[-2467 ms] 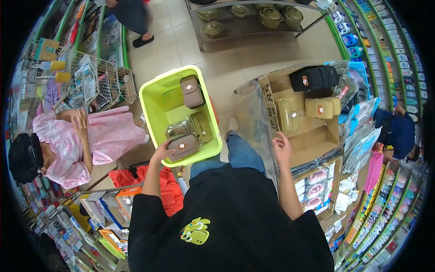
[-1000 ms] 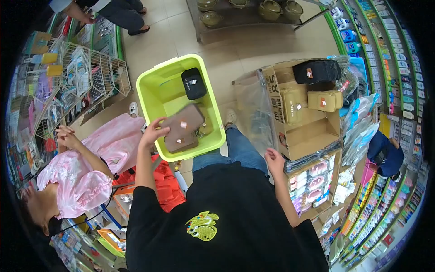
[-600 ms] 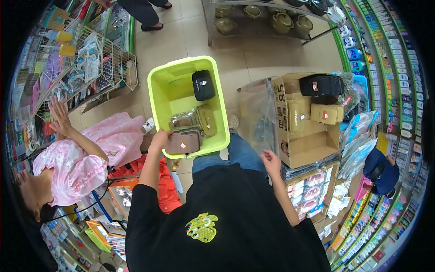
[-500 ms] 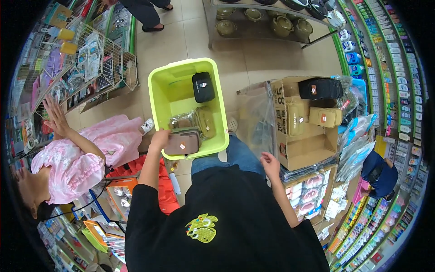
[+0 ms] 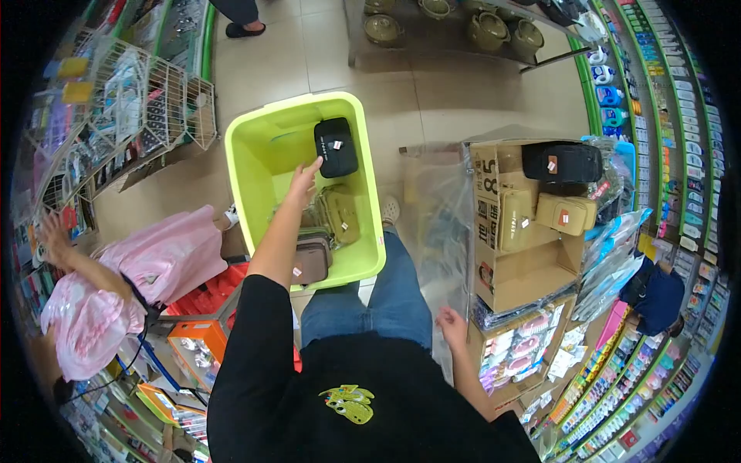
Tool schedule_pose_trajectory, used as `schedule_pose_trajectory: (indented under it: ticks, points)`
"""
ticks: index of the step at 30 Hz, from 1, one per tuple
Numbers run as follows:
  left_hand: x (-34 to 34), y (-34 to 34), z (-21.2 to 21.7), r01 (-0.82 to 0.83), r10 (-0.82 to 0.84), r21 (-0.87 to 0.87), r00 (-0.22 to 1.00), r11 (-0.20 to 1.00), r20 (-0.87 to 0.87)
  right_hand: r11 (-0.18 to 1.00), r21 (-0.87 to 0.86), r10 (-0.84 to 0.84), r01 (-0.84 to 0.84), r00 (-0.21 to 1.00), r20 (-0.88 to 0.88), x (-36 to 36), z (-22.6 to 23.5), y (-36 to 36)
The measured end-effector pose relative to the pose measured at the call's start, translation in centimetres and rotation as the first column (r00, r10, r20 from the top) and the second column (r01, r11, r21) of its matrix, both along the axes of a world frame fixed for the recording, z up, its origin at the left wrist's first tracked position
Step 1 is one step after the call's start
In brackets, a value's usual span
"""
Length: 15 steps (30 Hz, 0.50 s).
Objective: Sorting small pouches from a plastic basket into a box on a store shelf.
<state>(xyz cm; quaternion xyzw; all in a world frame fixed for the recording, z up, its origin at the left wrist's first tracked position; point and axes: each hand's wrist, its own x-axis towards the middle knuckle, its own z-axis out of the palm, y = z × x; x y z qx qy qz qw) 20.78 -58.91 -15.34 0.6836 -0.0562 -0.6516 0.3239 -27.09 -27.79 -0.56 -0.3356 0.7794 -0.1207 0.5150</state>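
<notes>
My left hand is over a lime-green plastic bin, fingers stretched out and holding nothing. Its fingertips are at the left edge of a black zip case, which leans at the far right inside the bin; whether they touch it I cannot tell. Below that case lies an olive-green case, and a brown case sits in the near end beside some clear plastic wrap, partly behind my forearm. Down by my right side, my right hand hangs with loosely bent fingers, open, nothing in it.
An opened cardboard box at the right holds tan cases and a black case; a clear plastic bag hangs by it. A person in pink is at the left near a wire rack. A metal shelf with pots stands ahead.
My left hand has left the brown case and moved forward to the black case in the bin. My right hand has dropped slightly nearer. The person in pink has shifted toward the lower left.
</notes>
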Motion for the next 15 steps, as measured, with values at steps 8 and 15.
schedule_pose_trajectory:
  ticks: [8,15]
  points:
    - [-0.8,-4.8,-9.3,-0.046,0.006,-0.258,0.988,0.965,-0.155,0.949,0.200,-0.260,0.244,0.964,0.053,0.7,-3.8,8.3]
    - [-2.1,-4.5,-8.7,-0.136,0.090,-0.283,0.981,0.949,-0.171,0.936,0.269,-0.252,0.227,0.966,0.061,1.6,-5.1,8.3]
